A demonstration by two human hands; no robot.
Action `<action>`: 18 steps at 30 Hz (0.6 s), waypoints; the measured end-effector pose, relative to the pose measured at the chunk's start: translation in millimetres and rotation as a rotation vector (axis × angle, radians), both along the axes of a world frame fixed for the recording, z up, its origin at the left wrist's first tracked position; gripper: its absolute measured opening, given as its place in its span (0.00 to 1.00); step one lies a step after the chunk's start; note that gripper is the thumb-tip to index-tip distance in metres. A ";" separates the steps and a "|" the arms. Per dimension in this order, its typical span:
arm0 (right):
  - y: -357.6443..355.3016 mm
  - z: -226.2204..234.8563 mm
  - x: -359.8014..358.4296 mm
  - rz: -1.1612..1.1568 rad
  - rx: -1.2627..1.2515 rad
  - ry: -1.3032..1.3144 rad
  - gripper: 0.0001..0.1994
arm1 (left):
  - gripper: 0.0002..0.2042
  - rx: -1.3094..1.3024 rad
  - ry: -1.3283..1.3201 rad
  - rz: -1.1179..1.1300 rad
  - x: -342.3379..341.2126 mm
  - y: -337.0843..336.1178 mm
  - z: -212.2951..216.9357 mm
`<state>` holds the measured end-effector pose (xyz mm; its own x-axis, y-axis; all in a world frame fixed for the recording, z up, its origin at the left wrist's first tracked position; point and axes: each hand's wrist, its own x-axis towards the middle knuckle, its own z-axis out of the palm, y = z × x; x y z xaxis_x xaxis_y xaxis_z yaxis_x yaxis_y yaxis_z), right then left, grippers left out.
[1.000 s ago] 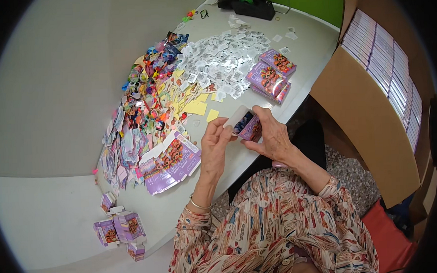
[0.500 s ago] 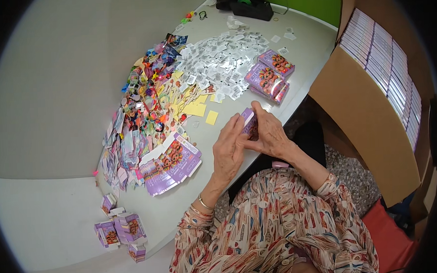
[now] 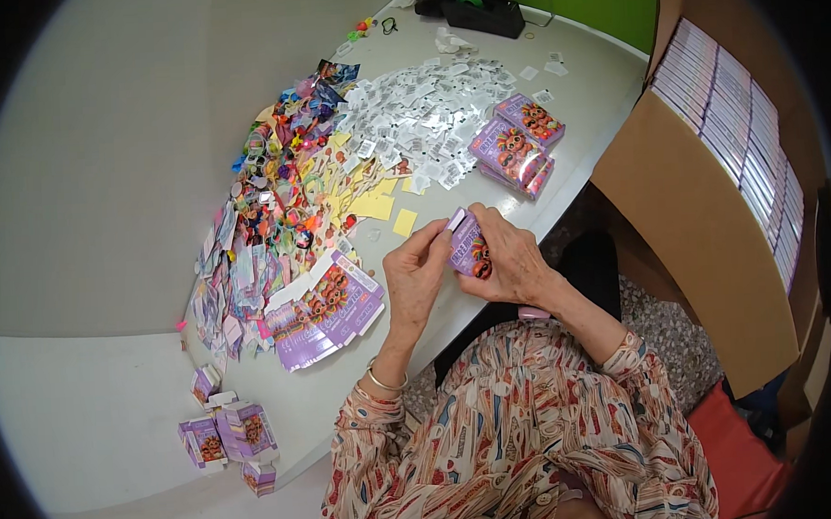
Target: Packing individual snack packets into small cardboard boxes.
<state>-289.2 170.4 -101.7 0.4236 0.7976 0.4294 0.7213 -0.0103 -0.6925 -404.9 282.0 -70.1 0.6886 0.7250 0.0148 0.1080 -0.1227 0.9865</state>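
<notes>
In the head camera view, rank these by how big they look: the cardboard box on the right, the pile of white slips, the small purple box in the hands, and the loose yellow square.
1. Cardboard box, though it sits nearer the camera.
2. Pile of white slips.
3. Small purple box, held by both the left hand and right hand.
4. Yellow square.

Place: I'm at a small packing workroom.
Tabletop (image 3: 97, 181): pale, heaped at 11 o'clock with colourful trinkets (image 3: 287, 186) and white slips (image 3: 419, 120).
Stock: flat purple cartons (image 3: 330, 310) beside my seat.
Carton (image 3: 710, 200): cardboard, 3 o'clock, rows of finished boxes.
</notes>
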 end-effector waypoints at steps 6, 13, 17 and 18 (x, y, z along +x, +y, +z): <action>-1.4 -4.0 -4.0 -0.004 -0.026 -0.023 0.39 | 0.11 0.127 0.077 -0.004 -5.7 -4.8 -4.8; -5.4 -11.4 -4.0 0.035 0.046 -0.125 0.42 | 0.10 -0.180 -0.007 -0.106 -11.4 6.9 -4.6; -7.1 -12.6 -3.6 0.023 0.057 -0.129 0.44 | 0.11 0.115 0.112 -0.126 -13.8 -5.8 1.9; -7.7 -12.7 -4.6 0.017 0.057 -0.132 0.44 | 0.12 0.257 0.131 -0.150 -14.1 -10.1 4.8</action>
